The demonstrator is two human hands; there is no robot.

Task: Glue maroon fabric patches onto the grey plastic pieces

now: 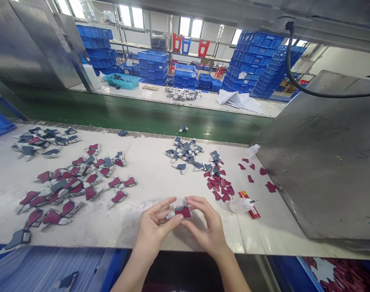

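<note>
Above the near edge of the bench, the left hand pinches a maroon-faced molded part between thumb and fingers, while the right hand's thumb and index finger bracket its other end; whether they grip it I cannot tell. Loose maroon inserts lie toward the bench's right edge near a needle-tipped bottle, blue-grey parts cluster toward the far edge, and more maroon-faced parts spread leftward.

Fingers seemingly hide part of the maroon-faced piece.
</note>
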